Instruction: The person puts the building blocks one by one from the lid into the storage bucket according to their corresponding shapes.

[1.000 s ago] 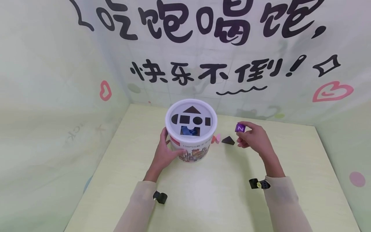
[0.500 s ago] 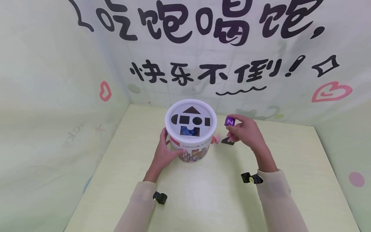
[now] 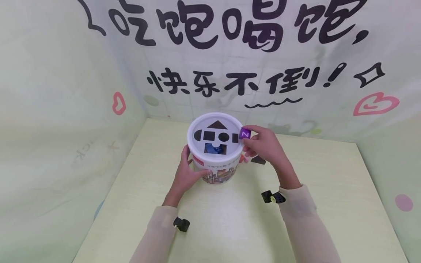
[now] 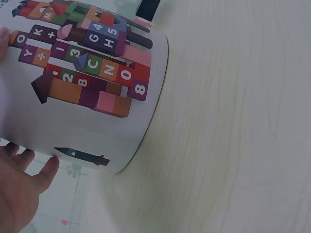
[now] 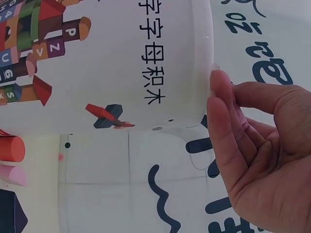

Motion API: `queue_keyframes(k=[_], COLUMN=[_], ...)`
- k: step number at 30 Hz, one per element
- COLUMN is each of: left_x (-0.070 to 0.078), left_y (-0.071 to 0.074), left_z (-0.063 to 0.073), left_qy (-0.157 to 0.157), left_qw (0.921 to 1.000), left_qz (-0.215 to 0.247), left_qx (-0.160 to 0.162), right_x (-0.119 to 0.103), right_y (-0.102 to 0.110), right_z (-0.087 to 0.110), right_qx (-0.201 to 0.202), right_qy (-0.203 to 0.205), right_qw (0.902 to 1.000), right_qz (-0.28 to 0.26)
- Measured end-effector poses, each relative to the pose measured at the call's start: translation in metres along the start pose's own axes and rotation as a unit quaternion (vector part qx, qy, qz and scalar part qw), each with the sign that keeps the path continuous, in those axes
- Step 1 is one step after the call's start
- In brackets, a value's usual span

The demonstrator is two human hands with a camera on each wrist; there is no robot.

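My left hand (image 3: 185,173) is wrapped round the near left side of a white toy-block bucket (image 3: 218,175), thumb on its front. Shape cut-outs pierce the white lid (image 3: 231,126); a blue piece (image 3: 215,148) shows through the arch-shaped one. My right hand (image 3: 265,144) pinches a small purple letter block (image 3: 245,133) marked Z at the lid's right rim, beside the small rectangular cut-out. In the right wrist view, the fingers (image 5: 221,116) are at the bucket's rim and the block is hidden. Printed coloured blocks cover the bucket wall (image 4: 97,131) in the left wrist view.
Right of the bucket, on the pale table (image 3: 217,226), lie a red cylinder (image 5: 12,148), a pink piece (image 5: 13,174) and a dark pointed block (image 3: 258,160), partly behind my right hand. A wall with large black lettering (image 3: 241,83) stands close behind the bucket.
My right hand has carried the purple block leftward and slightly up, from right of the bucket to the lid's right rim. The left hand and bucket have stayed put.
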State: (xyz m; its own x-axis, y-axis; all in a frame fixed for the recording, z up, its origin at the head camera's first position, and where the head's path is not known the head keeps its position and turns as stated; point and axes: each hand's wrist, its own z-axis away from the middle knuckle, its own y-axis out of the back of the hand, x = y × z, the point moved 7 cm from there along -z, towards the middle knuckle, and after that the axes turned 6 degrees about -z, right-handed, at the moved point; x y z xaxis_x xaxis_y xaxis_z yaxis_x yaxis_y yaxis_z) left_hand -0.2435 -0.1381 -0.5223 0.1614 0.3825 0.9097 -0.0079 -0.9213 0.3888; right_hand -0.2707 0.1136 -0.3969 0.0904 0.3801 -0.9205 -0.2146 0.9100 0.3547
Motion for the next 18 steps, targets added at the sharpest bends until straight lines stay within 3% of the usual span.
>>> queue_keyframes(k=[18], left_x=[-0.002], left_y=[-0.001], left_z=[0.000], left_qy=[0.003], left_qw=[1.0000], left_qz=[-0.006], left_qx=[0.000], right_x=[-0.023], right_y=[-0.030], right_z=[-0.012], right_qx=[-0.026], right_qy=[0.040], right_qw=[0.9987], right_qz=[0.017])
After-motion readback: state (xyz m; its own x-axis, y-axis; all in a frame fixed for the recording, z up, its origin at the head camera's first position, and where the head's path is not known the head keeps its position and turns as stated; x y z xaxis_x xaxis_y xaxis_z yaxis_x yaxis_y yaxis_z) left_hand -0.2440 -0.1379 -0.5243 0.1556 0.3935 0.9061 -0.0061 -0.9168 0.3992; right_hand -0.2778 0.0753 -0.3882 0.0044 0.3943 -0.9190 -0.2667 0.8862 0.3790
